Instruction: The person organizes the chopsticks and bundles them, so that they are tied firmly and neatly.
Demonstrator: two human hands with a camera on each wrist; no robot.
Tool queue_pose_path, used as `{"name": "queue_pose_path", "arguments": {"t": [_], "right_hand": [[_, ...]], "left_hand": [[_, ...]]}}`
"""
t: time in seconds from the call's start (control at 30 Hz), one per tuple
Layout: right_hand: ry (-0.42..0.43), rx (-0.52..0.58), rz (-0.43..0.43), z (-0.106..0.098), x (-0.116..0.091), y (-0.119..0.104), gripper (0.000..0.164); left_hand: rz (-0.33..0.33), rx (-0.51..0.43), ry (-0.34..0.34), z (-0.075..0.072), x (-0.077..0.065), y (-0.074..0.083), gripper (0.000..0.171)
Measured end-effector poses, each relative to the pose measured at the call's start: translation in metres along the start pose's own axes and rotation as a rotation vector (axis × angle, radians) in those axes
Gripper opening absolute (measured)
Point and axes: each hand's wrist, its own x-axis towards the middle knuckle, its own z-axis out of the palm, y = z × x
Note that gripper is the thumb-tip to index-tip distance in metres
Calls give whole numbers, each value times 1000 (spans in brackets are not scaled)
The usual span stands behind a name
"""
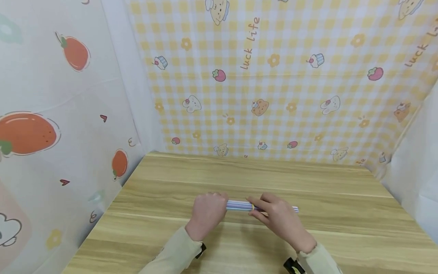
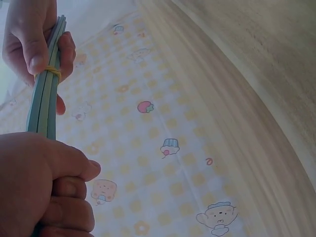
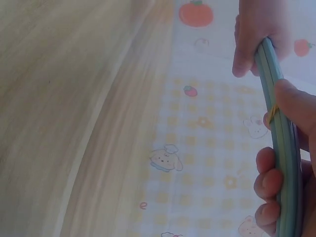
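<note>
A bundle of slim pastel sticks that look like chopsticks [image 1: 238, 206], in blue, green, purple and white tones, is held level above the wooden table. A yellow rubber band [image 1: 253, 207] circles the bundle near its middle. My left hand [image 1: 208, 211] grips the left end in a fist, which hides that end. My right hand [image 1: 278, 215] holds the other half, thumb and fingers on either side close by the band. The right tips stick out past this hand. In the right wrist view the right fingers [image 3: 269, 181] curl round the chopsticks [image 3: 287, 163].
The wooden table [image 1: 260, 175] runs back to a yellow checked cloth wall [image 1: 273, 87]. A white cloth with fruit prints [image 1: 78, 99] hangs along the left side, and plain white cloth [image 1: 417, 160] closes off the right. Dark wrist straps [image 1: 293, 265] show at the sleeves.
</note>
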Motion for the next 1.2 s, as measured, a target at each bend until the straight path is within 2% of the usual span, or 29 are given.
{"name": "queue_pose_path", "arguments": {"t": [0.2,0.4,0.57,0.77,1.03,1.2], "right_hand": [[53,-153,-85,2,5,-1,42],[38,-217,-90,2,6,-2,46],[23,-155,-62,1,5,0,49],[28,-66,-58,0,2,5,56],[-9,14,-127,0,4,4,39],[-25,38,-121,1,3,4,22]], "left_hand": [[-16,0,-43,1,1,3,30],[-19,-2,-50,3,2,2,33],[-22,-10,-49,1,2,1,33],[-12,-13,16,-1,2,-1,35],[-15,-23,25,3,-1,-3,32],[-22,-34,44,4,-1,-4,33]]}}
